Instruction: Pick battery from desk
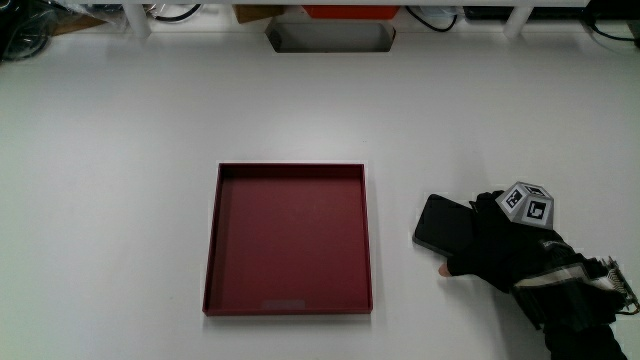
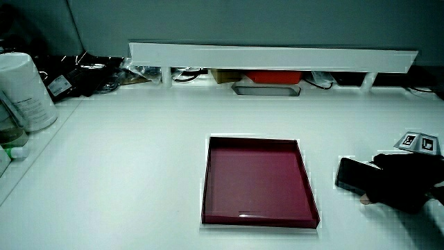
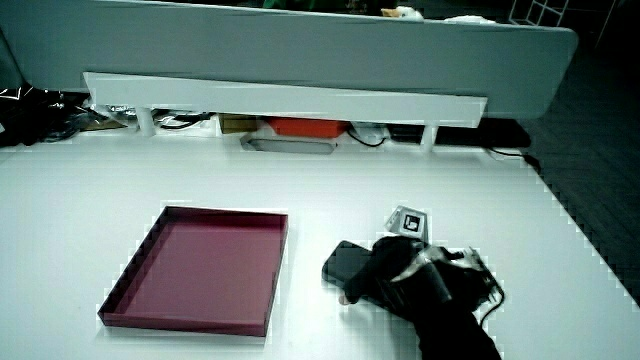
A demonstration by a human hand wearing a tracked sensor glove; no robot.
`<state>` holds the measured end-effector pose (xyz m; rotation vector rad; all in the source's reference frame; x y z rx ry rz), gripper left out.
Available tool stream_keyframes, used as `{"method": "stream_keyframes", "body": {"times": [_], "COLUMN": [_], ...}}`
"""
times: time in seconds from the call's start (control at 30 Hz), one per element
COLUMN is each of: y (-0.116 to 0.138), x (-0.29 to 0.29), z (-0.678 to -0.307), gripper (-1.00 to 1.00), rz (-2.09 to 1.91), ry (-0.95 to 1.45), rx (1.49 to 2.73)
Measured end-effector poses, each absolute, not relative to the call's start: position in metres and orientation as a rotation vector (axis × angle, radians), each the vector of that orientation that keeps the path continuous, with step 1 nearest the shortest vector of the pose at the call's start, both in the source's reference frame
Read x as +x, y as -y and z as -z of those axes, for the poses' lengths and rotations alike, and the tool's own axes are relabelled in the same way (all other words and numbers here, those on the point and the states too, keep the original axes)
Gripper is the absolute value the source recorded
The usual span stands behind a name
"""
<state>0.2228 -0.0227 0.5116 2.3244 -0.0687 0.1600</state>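
A flat black battery (image 1: 440, 222) lies on the white desk beside the dark red tray (image 1: 289, 308). The hand (image 1: 500, 250) rests on the battery's end that is away from the tray. Its fingers close over the top and the bare thumb tip presses the edge nearer the person, so that end is hidden. The patterned cube (image 1: 527, 204) sits on the back of the hand. In both side views the battery (image 2: 350, 175) (image 3: 345, 265) pokes out from under the hand (image 2: 402, 182) (image 3: 400, 275) toward the tray (image 2: 260, 222) (image 3: 180, 325). Nothing lies in the tray.
A low white partition shelf (image 2: 277, 55) runs along the table's edge farthest from the person, with a grey slot (image 1: 330, 37), an orange item (image 1: 350, 12) and cables under it. A white canister (image 2: 24, 90) stands at the table's side edge.
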Motion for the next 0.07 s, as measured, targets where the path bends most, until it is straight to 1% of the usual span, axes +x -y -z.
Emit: {"method": "stream_keyframes", "body": {"times": [0.07], "y": [0.031], "x": [0.208], "z": [-0.493], "gripper": [1.0], "rz": [-0.209], "ry": [0.122], "rx": [2.356]}}
